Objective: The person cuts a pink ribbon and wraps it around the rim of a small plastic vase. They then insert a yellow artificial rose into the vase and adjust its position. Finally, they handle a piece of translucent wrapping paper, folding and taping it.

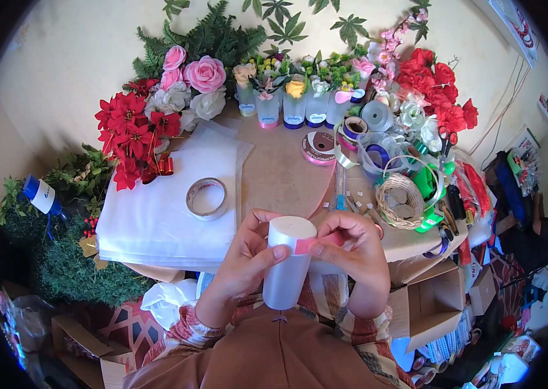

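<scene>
Close in front of me is a whitish, frosted-looking cylinder point(285, 285), slightly tilted with its flat pale end up. My left hand point(246, 251) is closed around its left side, thumb pressed to the front near the upper rim. A band of pink ribbon point(302, 246) lies against the cylinder just below that rim. My right hand point(357, 249) pinches the ribbon at the right side, its fingertips touching or very near the cylinder. The back of the cylinder is hidden. Beyond the hands, a pink ribbon roll point(319, 148) lies on the table, a thin pink strand trailing from it toward me.
White translucent sheets point(170, 207) cover the table's left, with a tape roll point(207, 198) on top. Several finished flower cylinders point(294, 110) line the back. At right stand a wicker basket point(398, 202), scissors point(447, 139) and artificial flowers. An open cardboard box point(431, 305) sits below.
</scene>
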A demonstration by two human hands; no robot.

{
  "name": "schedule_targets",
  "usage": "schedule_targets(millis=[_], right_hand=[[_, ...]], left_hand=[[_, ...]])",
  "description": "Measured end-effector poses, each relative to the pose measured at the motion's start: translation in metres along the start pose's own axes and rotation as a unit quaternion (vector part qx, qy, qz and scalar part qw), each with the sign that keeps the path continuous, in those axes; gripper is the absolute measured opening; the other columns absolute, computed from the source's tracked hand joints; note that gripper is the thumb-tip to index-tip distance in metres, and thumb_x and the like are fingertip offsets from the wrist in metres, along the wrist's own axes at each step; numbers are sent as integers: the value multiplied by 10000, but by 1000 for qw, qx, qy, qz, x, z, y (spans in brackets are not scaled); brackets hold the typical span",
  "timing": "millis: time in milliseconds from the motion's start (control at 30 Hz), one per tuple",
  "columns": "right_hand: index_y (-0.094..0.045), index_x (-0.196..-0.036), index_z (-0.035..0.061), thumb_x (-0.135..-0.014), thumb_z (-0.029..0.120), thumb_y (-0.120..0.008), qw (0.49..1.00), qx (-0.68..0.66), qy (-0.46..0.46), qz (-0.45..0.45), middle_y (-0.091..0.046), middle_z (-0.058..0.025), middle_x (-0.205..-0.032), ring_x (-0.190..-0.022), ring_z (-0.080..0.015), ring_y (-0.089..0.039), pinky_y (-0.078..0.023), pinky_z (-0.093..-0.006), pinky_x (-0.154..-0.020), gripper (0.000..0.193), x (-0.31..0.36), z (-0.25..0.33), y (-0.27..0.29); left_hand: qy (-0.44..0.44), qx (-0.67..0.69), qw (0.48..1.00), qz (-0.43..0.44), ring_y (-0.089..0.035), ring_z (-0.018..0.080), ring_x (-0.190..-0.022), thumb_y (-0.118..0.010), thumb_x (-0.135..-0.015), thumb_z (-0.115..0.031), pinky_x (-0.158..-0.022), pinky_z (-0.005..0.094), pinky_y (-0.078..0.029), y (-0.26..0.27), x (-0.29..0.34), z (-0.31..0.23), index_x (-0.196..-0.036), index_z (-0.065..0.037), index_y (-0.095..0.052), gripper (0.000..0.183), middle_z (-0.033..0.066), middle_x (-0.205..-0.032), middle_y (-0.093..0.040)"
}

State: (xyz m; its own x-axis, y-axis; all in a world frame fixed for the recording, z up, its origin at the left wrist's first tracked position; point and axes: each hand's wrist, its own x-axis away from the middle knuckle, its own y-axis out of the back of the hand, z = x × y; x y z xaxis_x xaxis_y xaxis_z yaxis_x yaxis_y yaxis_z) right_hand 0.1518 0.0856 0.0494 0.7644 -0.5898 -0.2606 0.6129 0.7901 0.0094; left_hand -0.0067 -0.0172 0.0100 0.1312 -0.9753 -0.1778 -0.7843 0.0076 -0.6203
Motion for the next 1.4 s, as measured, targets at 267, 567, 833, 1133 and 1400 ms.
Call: schedule_targets(millis=[267, 567, 833, 1133, 1400], right_hand=[[-590, -818, -1, -761, 49, -705, 1000, -15, 4, -6, -600, -10, -801, -717, -30, -539, -433, -169, -630, 138, 0, -1, -2], [-584, -811, 3, -760, 37, -702, 1000, -19, 4, -22, -603, -7, -788, -707, -24, -541, -428, -165, -611, 133, 1, -1, -4], [-591, -792, 6, -738, 63, -728, 998, 36, 12, -58, -595, -10, -775, -694, -34, -541, -428, -178, -601, 158, 2, 0, -11], [-602, -786, 6, -718, 60, -739, 989, 124, 45, -62, -595, -43, -806, -723, -79, -566, -439, -216, -637, 163, 2, 3, -16], [-608, -798, 1, -745, 49, -712, 993, 97, 17, -66, -604, -46, -804, -742, -69, -561, -429, -207, -641, 127, 4, 9, -13]], left_hand=[[-2, -3, 1000, -4, -511, 179, -1047, -628, -809, -72, -891, 324, -442, 0, 0, 0, -1175, -46, -354, 458, 119, -1141, -467], [-7, 1, 1000, -10, -508, 181, -1048, -623, -810, -59, -895, 329, -438, -4, 1, 0, -1150, -44, -359, 431, 125, -1139, -465], [-33, -22, 999, -24, -512, 168, -1036, -638, -801, -51, -893, 323, -432, -4, 1, 4, -1091, -43, -378, 389, 122, -1117, -494], [-8, 17, 998, -52, -571, 151, -928, -671, -762, -80, -821, 306, -479, 1, 0, 5, -1039, -44, -435, 366, 97, -1014, -569], [22, 65, 997, -24, -589, 116, -850, -705, -749, -199, -760, 278, -499, 3, -3, 1, -996, -60, -477, 363, 53, -964, -594]])
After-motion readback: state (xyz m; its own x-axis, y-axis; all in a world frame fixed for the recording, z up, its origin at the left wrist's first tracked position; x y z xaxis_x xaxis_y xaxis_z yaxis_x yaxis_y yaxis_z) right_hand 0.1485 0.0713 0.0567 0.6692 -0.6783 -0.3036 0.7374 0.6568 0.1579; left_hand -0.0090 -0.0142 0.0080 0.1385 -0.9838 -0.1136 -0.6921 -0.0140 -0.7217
